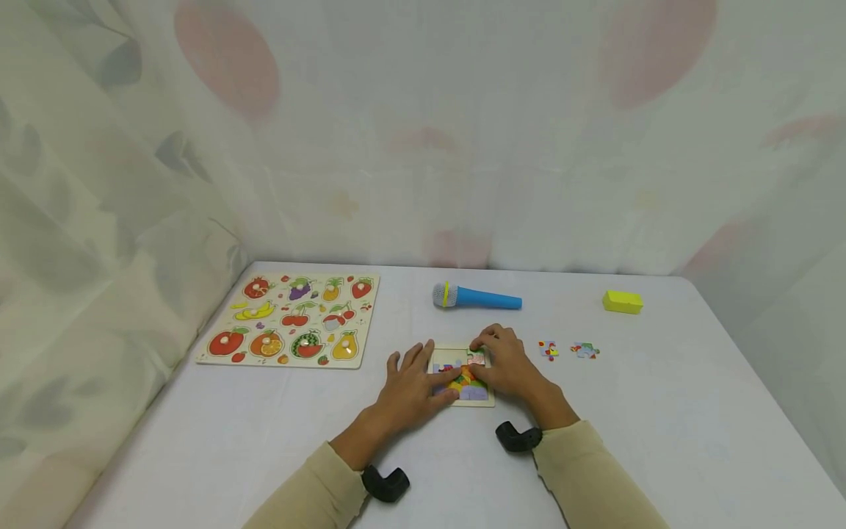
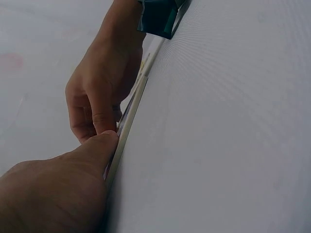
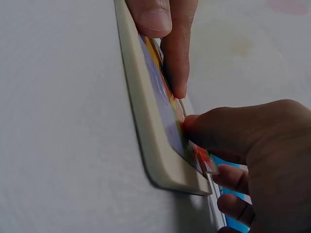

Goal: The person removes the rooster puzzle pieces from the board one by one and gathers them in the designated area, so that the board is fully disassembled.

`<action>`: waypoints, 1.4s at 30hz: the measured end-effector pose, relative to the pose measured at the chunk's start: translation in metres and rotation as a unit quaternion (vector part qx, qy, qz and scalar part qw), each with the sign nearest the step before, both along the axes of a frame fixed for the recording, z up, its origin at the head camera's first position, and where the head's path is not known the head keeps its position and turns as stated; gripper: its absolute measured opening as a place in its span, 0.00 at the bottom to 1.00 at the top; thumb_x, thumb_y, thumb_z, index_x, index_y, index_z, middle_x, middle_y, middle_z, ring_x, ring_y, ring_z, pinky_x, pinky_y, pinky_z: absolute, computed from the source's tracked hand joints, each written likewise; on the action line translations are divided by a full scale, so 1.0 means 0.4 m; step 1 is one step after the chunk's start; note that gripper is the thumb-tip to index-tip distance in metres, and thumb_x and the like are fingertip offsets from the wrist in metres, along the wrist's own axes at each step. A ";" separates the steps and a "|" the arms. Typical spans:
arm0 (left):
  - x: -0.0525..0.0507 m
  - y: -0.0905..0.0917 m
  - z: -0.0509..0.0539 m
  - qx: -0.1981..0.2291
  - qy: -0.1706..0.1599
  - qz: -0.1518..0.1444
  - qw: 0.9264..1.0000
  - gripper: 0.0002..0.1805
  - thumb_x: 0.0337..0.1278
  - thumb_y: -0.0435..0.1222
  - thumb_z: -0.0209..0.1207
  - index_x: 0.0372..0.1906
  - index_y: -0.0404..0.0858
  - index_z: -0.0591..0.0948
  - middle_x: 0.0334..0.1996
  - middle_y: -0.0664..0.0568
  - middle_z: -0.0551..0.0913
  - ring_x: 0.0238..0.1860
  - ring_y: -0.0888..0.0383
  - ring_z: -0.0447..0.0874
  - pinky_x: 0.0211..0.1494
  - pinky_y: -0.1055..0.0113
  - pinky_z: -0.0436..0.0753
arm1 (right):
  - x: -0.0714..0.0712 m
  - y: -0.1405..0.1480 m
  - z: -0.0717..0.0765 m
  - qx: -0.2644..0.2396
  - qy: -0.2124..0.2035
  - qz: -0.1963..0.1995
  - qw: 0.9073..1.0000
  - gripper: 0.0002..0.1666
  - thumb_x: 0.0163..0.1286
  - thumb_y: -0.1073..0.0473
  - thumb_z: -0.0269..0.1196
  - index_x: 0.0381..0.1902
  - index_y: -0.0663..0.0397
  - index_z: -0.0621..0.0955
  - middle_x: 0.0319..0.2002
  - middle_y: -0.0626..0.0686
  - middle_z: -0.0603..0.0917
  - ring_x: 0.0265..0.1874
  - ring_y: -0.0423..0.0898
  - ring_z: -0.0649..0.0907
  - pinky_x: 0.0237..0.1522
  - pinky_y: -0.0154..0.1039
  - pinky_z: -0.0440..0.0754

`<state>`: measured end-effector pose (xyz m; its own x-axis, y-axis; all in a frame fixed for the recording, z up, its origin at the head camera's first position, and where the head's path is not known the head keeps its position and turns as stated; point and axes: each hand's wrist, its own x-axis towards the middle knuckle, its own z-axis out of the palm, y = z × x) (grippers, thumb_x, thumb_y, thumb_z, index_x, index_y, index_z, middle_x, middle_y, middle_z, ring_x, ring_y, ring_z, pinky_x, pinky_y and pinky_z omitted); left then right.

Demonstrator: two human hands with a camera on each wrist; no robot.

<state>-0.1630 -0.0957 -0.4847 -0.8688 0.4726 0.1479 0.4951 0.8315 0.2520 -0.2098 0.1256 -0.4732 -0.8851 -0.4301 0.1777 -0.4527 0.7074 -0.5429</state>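
Note:
A small framed jigsaw (image 1: 461, 404) lies flat on the table, its lower part filled with coloured pieces. The left hand (image 1: 410, 391) rests with spread fingers on its left side, thumb and index finger touching the pieces. At the upper right corner, the right hand (image 1: 515, 367) pinches a jigsaw piece (image 1: 476, 358) between thumb and fingers. In the right wrist view this piece (image 3: 203, 156) is slightly tilted at the edge of the wooden frame (image 3: 160, 170). Two loose pieces, one (image 1: 548, 350) nearer and another (image 1: 585, 350) farther out, lie right of the right hand.
A fruit peg board (image 1: 284, 360) lies at the back left. Behind the jigsaw is a blue toy microphone (image 1: 489, 298), and a yellow block (image 1: 623, 302) sits at the back right. Patterned curtains (image 1: 423, 147) stand behind and beside the white table (image 1: 661, 411).

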 end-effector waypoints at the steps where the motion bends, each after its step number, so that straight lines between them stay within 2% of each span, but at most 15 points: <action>1: 0.001 -0.001 0.001 0.001 -0.002 0.001 1.000 0.26 0.63 0.62 0.50 0.64 0.63 0.75 0.71 0.38 0.58 0.69 0.40 0.54 0.61 0.33 0.51 | 0.001 0.000 0.000 -0.002 0.005 0.004 1.000 0.14 0.59 0.54 0.70 0.43 0.49 0.82 0.48 0.50 0.75 0.51 0.52 0.70 0.52 0.55 0.66; 7: 0.005 -0.005 0.004 -0.001 -0.009 0.003 1.000 0.26 0.64 0.62 0.49 0.64 0.63 0.75 0.72 0.38 0.58 0.70 0.40 0.53 0.61 0.34 0.50 | 0.004 0.007 -0.004 -0.018 0.019 0.026 0.999 0.13 0.61 0.60 0.66 0.45 0.50 0.83 0.45 0.46 0.78 0.49 0.49 0.72 0.53 0.54 0.67; 13: 0.003 -0.004 -0.004 0.003 -0.001 0.001 1.000 0.26 0.64 0.62 0.48 0.64 0.64 0.75 0.72 0.39 0.58 0.70 0.40 0.53 0.61 0.34 0.50 | 0.005 0.023 -0.006 -0.050 0.028 0.048 0.997 0.14 0.63 0.68 0.63 0.46 0.52 0.84 0.46 0.48 0.78 0.51 0.50 0.73 0.56 0.57 0.67; 18: 0.002 -0.002 -0.005 0.002 -0.001 0.003 1.000 0.26 0.64 0.62 0.49 0.64 0.63 0.75 0.71 0.39 0.58 0.70 0.40 0.53 0.61 0.34 0.51 | 0.006 0.029 0.003 -0.052 0.041 0.049 0.997 0.14 0.64 0.67 0.64 0.48 0.53 0.84 0.48 0.48 0.78 0.53 0.50 0.73 0.57 0.56 0.66; 31: 0.004 0.003 0.000 0.003 -0.009 0.012 1.000 0.27 0.62 0.62 0.51 0.65 0.63 0.74 0.71 0.39 0.58 0.70 0.41 0.53 0.62 0.35 0.51 | 0.016 0.057 0.054 -0.106 0.083 0.046 0.990 0.18 0.62 0.67 0.67 0.51 0.58 0.83 0.50 0.51 0.81 0.54 0.53 0.74 0.54 0.59 0.68; 37: 0.001 0.004 0.002 0.004 -0.013 0.031 0.999 0.38 0.59 0.63 0.53 0.70 0.49 0.70 0.71 0.43 0.60 0.70 0.44 0.54 0.63 0.37 0.51 | 0.019 0.081 0.060 -0.112 0.100 0.042 0.988 0.19 0.61 0.68 0.68 0.51 0.59 0.83 0.50 0.52 0.81 0.53 0.53 0.75 0.53 0.56 0.72; 42: 0.003 0.008 0.008 0.012 -0.026 0.056 0.998 0.45 0.54 0.65 0.56 0.69 0.38 0.69 0.72 0.46 0.61 0.71 0.46 0.53 0.63 0.37 0.49 | 0.025 0.102 0.069 -0.122 0.102 0.039 0.986 0.20 0.60 0.70 0.67 0.52 0.59 0.82 0.51 0.52 0.81 0.53 0.52 0.75 0.52 0.55 0.73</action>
